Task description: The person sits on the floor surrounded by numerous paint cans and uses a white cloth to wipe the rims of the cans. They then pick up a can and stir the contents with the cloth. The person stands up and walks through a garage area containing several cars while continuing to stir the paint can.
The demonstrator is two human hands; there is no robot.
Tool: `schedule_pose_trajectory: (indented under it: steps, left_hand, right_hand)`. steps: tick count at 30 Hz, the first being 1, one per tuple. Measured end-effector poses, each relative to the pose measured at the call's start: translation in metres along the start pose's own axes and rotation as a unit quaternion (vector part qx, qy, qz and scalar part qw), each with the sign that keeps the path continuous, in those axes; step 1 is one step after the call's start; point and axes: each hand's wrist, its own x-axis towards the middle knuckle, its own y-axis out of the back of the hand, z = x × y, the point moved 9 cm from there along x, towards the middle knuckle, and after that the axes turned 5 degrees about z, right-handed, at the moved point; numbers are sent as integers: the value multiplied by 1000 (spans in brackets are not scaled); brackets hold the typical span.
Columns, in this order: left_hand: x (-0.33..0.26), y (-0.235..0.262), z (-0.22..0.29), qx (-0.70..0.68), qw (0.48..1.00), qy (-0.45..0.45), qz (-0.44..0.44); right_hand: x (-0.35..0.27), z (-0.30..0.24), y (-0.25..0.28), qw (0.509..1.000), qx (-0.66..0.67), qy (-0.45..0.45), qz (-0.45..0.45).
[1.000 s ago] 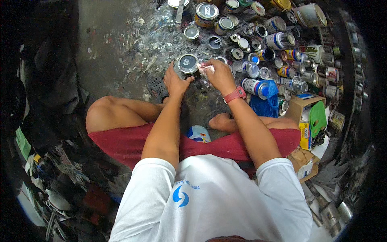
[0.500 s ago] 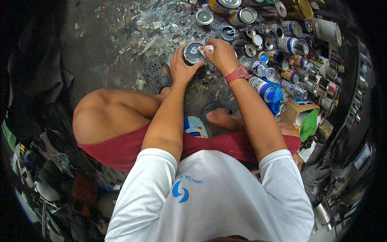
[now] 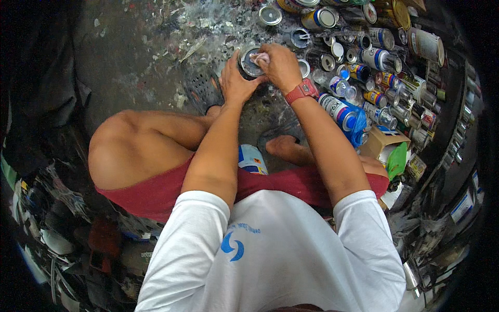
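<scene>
A round paint can [image 3: 246, 65] with a dark top and a shiny metal rim stands on the stained floor in front of me. My left hand [image 3: 236, 80] is wrapped round its near left side. In my right hand [image 3: 280, 66] a bunched pinkish-white cloth [image 3: 259, 57] is pinched, pressed on the can's top. The fingers partly cover the cloth and the right part of the can. A red watch [image 3: 302, 91] sits on my right wrist.
Many paint cans and jars crowd the right side, among them a large blue-capped can [image 3: 339, 112] and a tilted cardboard box [image 3: 383, 140]. An open can [image 3: 300, 38] and a lidded one [image 3: 270, 15] stand beyond my hands. A black clog [image 3: 201, 89] is at left.
My right hand has moved left with the cloth, from the can's right rim onto its top. My left hand still holds the can. The whole view has shifted slightly.
</scene>
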Motion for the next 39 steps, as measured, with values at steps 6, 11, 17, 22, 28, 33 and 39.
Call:
schedule_pose_trajectory:
  steps: [6, 11, 17, 22, 28, 33, 39]
  left_hand:
    - [-9, 7, -12, 33, 998, 48, -15]
    - [-11, 1, -15, 37, 999, 38, -5]
    - [-11, 2, -10, 12, 999, 32, 2]
    - [-10, 5, -4, 25, 999, 22, 9]
    - [-11, 6, -3, 25, 999, 44, 0]
    - [-13, 2, -8, 26, 998, 48, -1]
    - [-13, 4, -2, 11, 1000, 24, 2]
  right_hand:
    - [-1, 11, -5, 995, -71, -33, -66]
    - [5, -5, -17, 998, -39, 17, -43]
    - [10, 7, -9, 991, -106, -17, -76]
    - [12, -5, -21, 991, -108, 41, -73]
    - [24, 6, -16, 985, -143, -5, -94]
    - [16, -8, -34, 980, -146, 47, -124]
    - [21, -8, -24, 986, -144, 31, -72]
